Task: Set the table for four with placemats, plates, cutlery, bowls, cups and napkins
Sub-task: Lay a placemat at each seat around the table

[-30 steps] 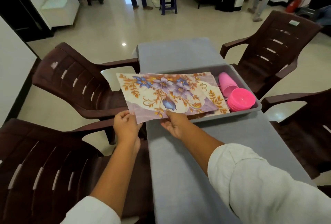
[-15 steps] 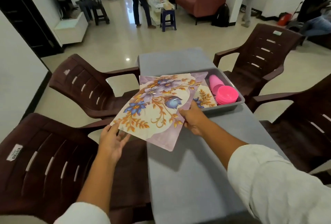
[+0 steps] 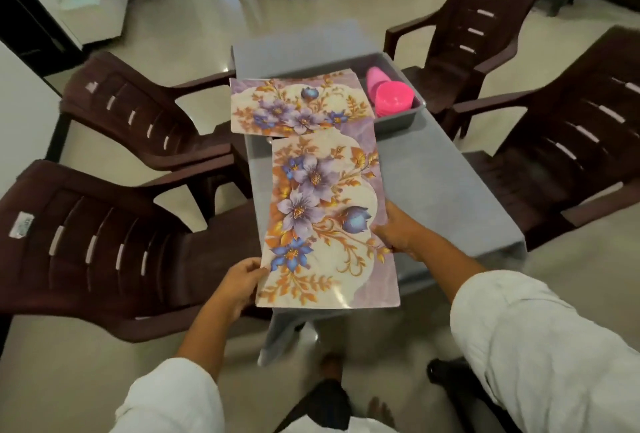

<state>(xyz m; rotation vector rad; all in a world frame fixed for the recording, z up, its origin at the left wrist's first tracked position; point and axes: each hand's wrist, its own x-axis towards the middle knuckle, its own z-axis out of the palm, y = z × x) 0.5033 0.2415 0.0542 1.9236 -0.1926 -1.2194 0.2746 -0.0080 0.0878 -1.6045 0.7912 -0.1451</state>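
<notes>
Floral placemat [image 3: 325,221] held over grey table [image 3: 433,172], gripped at its left edge by left hand [image 3: 239,285], at its right edge by right hand [image 3: 398,235], other placemats [image 3: 298,106] laid beyond the hands on grey tub [image 3: 398,122]

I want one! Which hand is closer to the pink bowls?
Right. The right hand grips the placemat at its right edge, pink bowls straight ahead; the left hand holds its left edge.

Both hands, left hand [image 3: 239,282] and right hand [image 3: 398,230], hold a floral placemat [image 3: 325,224] over the grey table [image 3: 450,183].
</notes>
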